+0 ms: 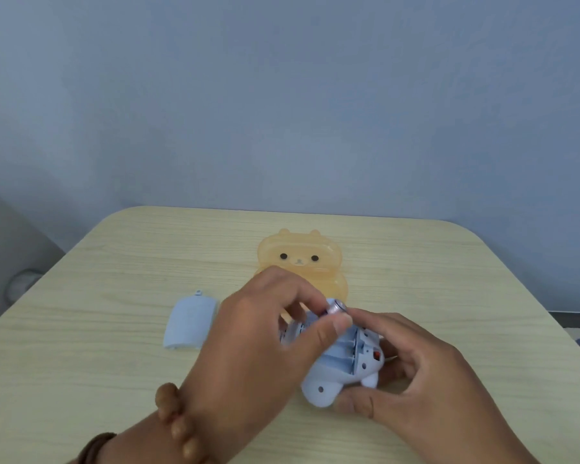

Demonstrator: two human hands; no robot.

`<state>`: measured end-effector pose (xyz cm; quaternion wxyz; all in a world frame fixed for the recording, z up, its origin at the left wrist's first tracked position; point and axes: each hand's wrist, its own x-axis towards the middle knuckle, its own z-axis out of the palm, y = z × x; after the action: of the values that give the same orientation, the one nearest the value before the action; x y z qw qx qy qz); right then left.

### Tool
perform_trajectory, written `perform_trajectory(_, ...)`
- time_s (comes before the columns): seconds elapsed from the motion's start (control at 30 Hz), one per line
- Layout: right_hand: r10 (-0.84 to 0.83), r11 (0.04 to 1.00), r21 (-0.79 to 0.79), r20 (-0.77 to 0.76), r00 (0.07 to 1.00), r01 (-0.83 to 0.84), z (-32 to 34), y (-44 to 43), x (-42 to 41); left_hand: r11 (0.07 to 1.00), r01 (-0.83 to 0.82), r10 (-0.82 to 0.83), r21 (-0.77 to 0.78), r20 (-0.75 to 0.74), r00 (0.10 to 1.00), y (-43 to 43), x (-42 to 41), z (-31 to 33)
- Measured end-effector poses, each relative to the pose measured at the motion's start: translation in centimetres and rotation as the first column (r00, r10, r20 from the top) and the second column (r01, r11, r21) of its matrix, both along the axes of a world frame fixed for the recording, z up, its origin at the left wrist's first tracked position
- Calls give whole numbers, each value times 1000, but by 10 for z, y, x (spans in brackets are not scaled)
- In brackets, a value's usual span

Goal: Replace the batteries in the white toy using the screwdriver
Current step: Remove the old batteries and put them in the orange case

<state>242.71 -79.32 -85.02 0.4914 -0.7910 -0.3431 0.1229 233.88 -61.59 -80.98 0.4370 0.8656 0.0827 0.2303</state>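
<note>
A pale wood-grain table [114, 262] with rounded corners fills the lower view, set against a plain blue-grey wall [282, 95]. Toward its far middle lies an orange translucent bear-shaped case [298, 259]. The white toy [342, 366] rests underside-up near the front edge, its ribbed battery bay open. The left hand [248, 346] (beaded bracelet [178, 426] at the wrist) reaches over the toy, thumb and fingers pinched on a battery [335, 308] just above the bay. The right hand [416, 373] cups the toy's right side, fingers closed around its body. The detached battery cover [190, 321] lies left of the toy, apart from it.
</note>
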Motion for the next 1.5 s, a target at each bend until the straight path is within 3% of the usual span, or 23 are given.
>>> perform_trajectory(0.13,-5,1000,5,-11,1000,5,3,2,-1,912,-3,12,-409,20,1000,18,9,7)
perform_trajectory(0.37,-13,1000,3,-13,1000,13,3,2,-1,869,-19,-34,-494,-98,995,69,23,10)
perform_trajectory(0.47,-8,1000,8,-20,1000,8,3,2,0,925,54,-136,-376,-196,971,87,25,13)
perform_trajectory(0.57,-6,1000,6,-16,1000,6,3,2,1,995,82,-92,-57,-196,976,92,36,10)
perform_trajectory(0.63,-9,1000,2,-21,1000,9,3,2,1,985,109,-82,137,-190,978,89,45,5)
perform_trajectory(0.73,-13,1000,-4,-16,1000,13,3,2,2,946,163,-101,281,-224,969,87,58,-5)
perform_trajectory(0.87,-15,1000,-6,-13,1000,15,1,2,2,904,213,-128,371,-241,962,85,66,-16)
perform_trajectory(1.13,-12,1000,-19,-9,1000,12,3,1,3,908,237,-156,344,-246,957,88,67,-19)
perform_trajectory(1.5,-33,999,-8,-46,998,32,5,2,0,810,301,-192,503,-256,947,90,63,-29)
